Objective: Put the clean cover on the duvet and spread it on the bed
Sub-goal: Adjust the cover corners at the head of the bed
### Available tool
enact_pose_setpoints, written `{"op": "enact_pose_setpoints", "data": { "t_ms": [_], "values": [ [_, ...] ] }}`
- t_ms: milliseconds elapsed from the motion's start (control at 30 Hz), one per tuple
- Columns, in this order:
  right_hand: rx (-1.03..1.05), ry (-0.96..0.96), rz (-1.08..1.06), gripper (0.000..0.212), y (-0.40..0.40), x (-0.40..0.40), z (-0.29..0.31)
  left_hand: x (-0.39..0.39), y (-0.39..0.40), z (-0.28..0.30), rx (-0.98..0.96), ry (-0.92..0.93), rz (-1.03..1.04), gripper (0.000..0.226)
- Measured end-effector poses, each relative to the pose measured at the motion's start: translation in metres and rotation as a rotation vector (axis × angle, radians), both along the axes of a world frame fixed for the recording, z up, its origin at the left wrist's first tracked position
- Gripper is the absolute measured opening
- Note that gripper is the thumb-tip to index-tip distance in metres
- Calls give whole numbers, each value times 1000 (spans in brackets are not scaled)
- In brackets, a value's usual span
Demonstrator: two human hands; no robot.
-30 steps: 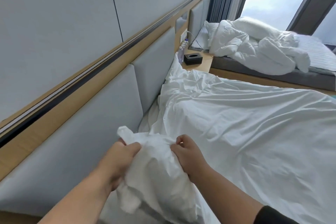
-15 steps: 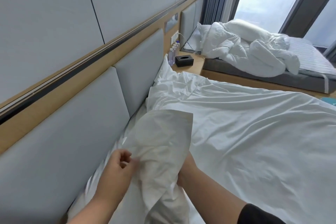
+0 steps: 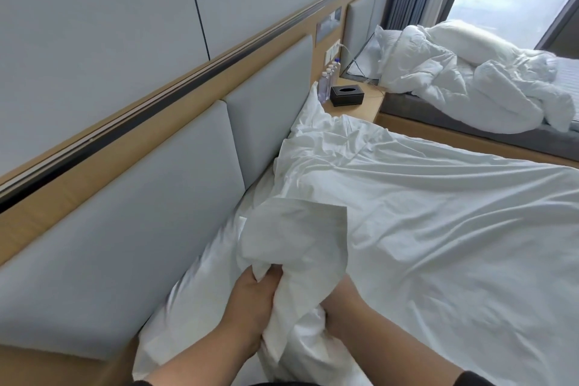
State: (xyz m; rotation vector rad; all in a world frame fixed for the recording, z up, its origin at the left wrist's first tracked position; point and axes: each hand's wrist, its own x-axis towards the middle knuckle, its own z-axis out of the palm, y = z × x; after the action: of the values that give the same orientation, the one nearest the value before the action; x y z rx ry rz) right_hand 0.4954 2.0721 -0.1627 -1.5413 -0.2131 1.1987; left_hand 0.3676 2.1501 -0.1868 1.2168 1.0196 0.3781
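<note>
The left hand (image 3: pixel 250 301) grips a bunched corner of the white cover (image 3: pixel 297 247) near the padded headboard (image 3: pixel 125 229). The right hand (image 3: pixel 341 307) is mostly hidden under the same raised corner; its grip cannot be determined. The rest of the cover lies wrinkled across the bed (image 3: pixel 200 301). A black tissue box (image 3: pixel 346 95) stands on the nightstand (image 3: pixel 360 108) beside bottles (image 3: pixel 327 80).

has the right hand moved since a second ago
Yes. The right hand, then gripping the cover corner in the open, has gone inside the cover, toward the headboard.
</note>
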Motion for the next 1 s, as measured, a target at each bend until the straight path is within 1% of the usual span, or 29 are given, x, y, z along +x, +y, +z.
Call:
{"op": "enact_pose_setpoints", "data": {
  "t_ms": [67, 100, 167, 200, 333, 400, 467, 500, 533, 567, 600, 633, 667, 700, 733, 767, 800, 833, 867, 900, 933, 967, 1000],
  "values": [
    [-170, -170, 98, 13, -5, 20, -6, 0, 4, -5, 5, -4, 54, 36],
    [-237, -212, 111, 10, -10, 29, -8, 0, 5, -7, 8, -15, 70, 40],
    [-310, -279, 114, 7, -14, 44, -20, 1, 7, -10, 1, -24, 118, 49],
    [-312, -325, 110, 13, -17, 47, -20, 4, 5, -10, -2, -19, 125, 53],
    [-249, -465, -25, 46, -30, 58, -28, 2, 5, -11, -6, -5, 147, 58],
    [-218, -488, -68, 55, -38, 59, -27, -1, 6, -17, -13, 3, 173, 55],
    [-140, -527, -124, 57, -48, 58, -29, -5, 8, -19, -7, 15, 218, 46],
    [-89, -558, -165, 55, -54, 58, -28, -7, 9, -19, -7, 21, 244, 44],
    [-3, -571, -230, 47, -62, 58, -29, -9, 11, -19, -21, 30, 277, 44],
    [106, -534, -307, 36, -70, 59, -32, -11, 12, -20, -45, 41, 314, 47],
    [229, -424, -365, 27, -79, 60, -36, -13, 14, -21, -82, 40, 348, 52],
    [321, -291, -404, 25, -88, 59, -41, -15, 16, -21, -124, 35, 372, 58],
    [368, -186, -407, 29, -96, 56, -47, -17, 17, -21, -150, 30, 381, 65],
    [361, -151, -371, 35, -102, 51, -52, -19, 17, -20, -157, 37, 377, 70],
    [307, -179, -315, 40, -105, 46, -61, -20, 17, -19, -148, 46, 359, 74],
    [213, -254, -221, 41, -107, 41, -71, -21, 17, -17, -138, 53, 337, 74],
    [74, -360, -49, 42, -106, 36, -79, -22, 17, -17, -133, 42, 312, 72],
    [-98, -460, 198, 43, -102, 32, -86, -22, 16, -17, -133, 16, 283, 70],
    [-266, -515, 459, 40, -97, 28, -90, -22, 14, -17, -129, -16, 247, 70],
    [-396, -528, 657, 37, -92, 25, -90, -22, 13, -17, -125, -40, 213, 70],
    [-450, -504, 767, 41, -87, 22, -85, -22, 12, -16, -126, -64, 186, 69],
    [-440, -465, 777, 49, -81, 20, -79, -23, 12, -15, -135, -92, 164, 67],
    [-394, -397, 716, 54, -74, 18, -73, -23, 13, -14, -146, -125, 144, 62]
  ]
}}
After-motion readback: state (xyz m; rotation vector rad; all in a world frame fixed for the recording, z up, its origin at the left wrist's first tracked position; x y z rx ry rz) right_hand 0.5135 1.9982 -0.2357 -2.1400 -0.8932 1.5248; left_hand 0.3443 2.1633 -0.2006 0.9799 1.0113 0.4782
